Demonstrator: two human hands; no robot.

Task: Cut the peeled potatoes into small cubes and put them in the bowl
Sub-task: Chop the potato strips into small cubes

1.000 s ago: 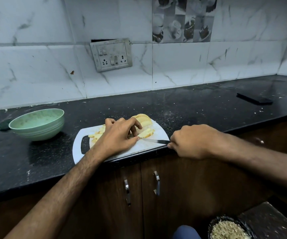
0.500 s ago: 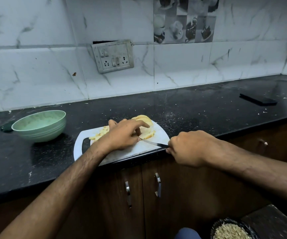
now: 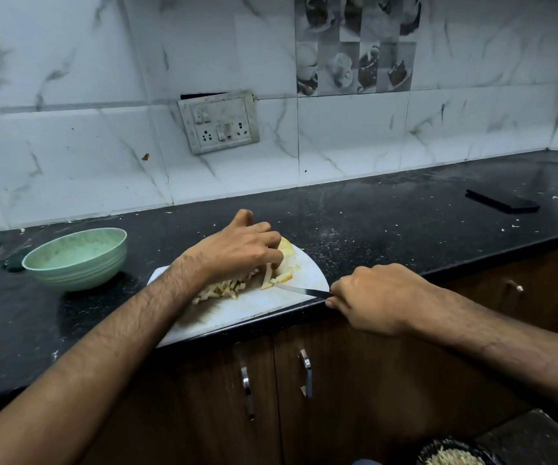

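Part of the job looks done, judging by the board: a heap of small potato cubes (image 3: pixel 223 288) lies just under the left hand (image 3: pixel 237 251), whose curled fingers hold the uncut potato (image 3: pixel 286 250) on the white cutting board (image 3: pixel 254 308); right hand (image 3: pixel 376 298) is closed round the knife (image 3: pixel 299 290), blade tip touching the strips beside the left fingertips; green bowl (image 3: pixel 76 260), well out past the left wrist, appears to hold no potato; cubing and transfer both remain.
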